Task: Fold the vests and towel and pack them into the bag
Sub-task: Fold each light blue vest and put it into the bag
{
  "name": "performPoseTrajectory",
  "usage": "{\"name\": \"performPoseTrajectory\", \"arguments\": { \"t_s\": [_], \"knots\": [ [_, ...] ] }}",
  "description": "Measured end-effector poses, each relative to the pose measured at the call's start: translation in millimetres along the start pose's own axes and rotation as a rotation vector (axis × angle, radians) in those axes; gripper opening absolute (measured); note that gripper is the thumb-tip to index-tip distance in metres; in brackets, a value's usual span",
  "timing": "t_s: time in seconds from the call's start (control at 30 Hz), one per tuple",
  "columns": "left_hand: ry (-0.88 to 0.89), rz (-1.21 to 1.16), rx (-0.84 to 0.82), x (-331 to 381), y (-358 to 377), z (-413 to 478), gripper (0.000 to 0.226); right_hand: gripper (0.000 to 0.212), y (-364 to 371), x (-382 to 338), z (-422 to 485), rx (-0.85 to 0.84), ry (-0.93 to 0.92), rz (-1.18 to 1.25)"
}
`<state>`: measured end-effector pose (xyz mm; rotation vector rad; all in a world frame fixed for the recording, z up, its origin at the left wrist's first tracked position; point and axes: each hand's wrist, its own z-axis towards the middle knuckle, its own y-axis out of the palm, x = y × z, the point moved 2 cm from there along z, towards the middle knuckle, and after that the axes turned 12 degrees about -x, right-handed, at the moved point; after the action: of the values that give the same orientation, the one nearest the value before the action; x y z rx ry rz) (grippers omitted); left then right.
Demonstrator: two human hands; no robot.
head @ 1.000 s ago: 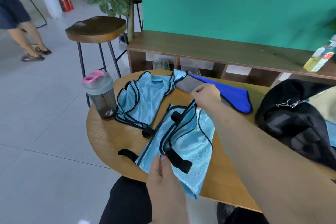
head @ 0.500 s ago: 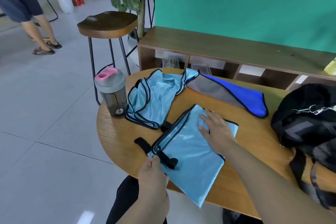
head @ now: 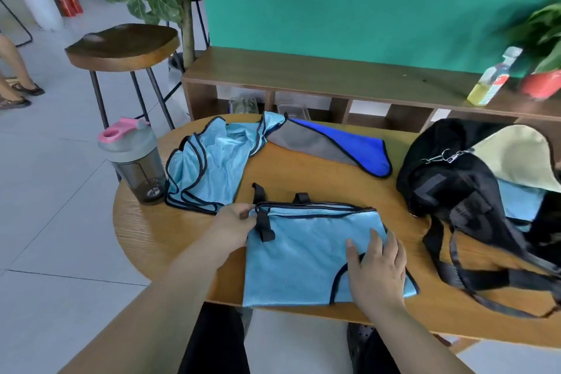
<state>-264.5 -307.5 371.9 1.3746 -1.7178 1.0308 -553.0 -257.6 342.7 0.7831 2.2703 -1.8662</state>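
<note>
Now | left hand (head: 235,223) pinches folded vest (head: 299,255) at top-left corner | right hand (head: 376,272) presses flat on its lower-right

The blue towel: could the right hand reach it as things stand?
Probably yes. The right hand lies flat on the folded vest, holding nothing, and only bare table separates that vest from the blue towel.

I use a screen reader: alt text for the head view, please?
A folded light blue vest lies on a wooden table, left hand pinching its left edge, right hand flat on it. Beyond lie a crumpled vest, a blue towel and a black bag.
</note>
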Motion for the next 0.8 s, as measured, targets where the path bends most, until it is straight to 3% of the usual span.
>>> {"name": "performPoseTrajectory", "arguments": {
  "t_s": [0.07, 0.23, 0.3, 0.4, 0.5, 0.63, 0.8],
  "knots": [
    [0.077, 0.148, -0.024, 4, -1, 4, 0.036, 0.064, -12, 3, 9, 0.042, -0.050, -0.023],
    [0.242, 0.488, -0.023, 9, 0, 8, 0.066, 0.055, -34, 7, 60, 0.004, -0.294, -0.163],
    [0.268, 0.572, 0.028, 11, 2, 8, 0.056, 0.052, -37, 10, 74, -0.037, -0.322, -0.152],
    [0.287, 0.521, 0.094, 10, 1, 14, 0.013, 0.044, -42, 14, 83, 0.003, -0.330, -0.085],
    [0.199, 0.432, 0.109, 9, -4, 26, 0.028, 0.036, -47, 16, 86, 0.042, -0.325, 0.044],
    [0.126, 0.345, 0.162, 15, -2, 35, 0.020, 0.030, -51, 19, 91, 0.029, -0.333, 0.092],
    [0.168, 0.536, 0.355, 12, 13, 26, 0.027, 0.032, -54, 22, 99, 0.029, -0.291, 0.054]
  ]
}}
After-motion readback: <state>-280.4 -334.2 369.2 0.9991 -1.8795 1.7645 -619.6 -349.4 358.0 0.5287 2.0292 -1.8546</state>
